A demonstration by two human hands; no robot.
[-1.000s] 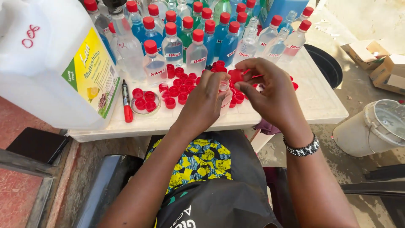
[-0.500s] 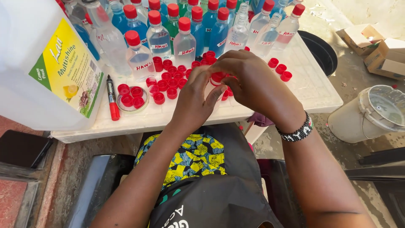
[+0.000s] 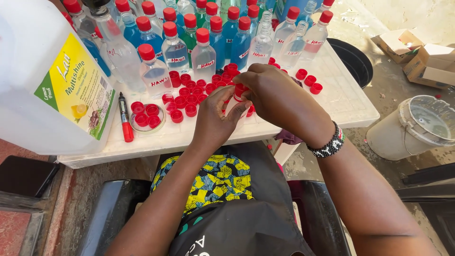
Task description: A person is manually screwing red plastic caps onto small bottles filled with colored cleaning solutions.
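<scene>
My left hand [image 3: 215, 118] grips a small clear bottle [image 3: 232, 105] near the front of the white table [image 3: 341, 102]. My right hand [image 3: 277, 97] is closed over the red cap [image 3: 240, 89] on that bottle's neck. Most of the bottle is hidden by my fingers. Loose red caps [image 3: 187, 97] lie spread on the table just behind my hands. Rows of capped bottles [image 3: 204, 54] with clear, blue and green liquid stand further back.
A big white jug with a yellow-green label [image 3: 52, 80] stands at the left. A red marker [image 3: 125, 118] and a lid holding caps [image 3: 147, 116] lie beside it. A white bucket [image 3: 417, 125], cardboard boxes [image 3: 426, 59] and a black basin [image 3: 353, 57] are at the right.
Both hands have drawn together around the small bottle, the right hand now covering its red cap. The view has shifted slightly, bringing the table nearer.
</scene>
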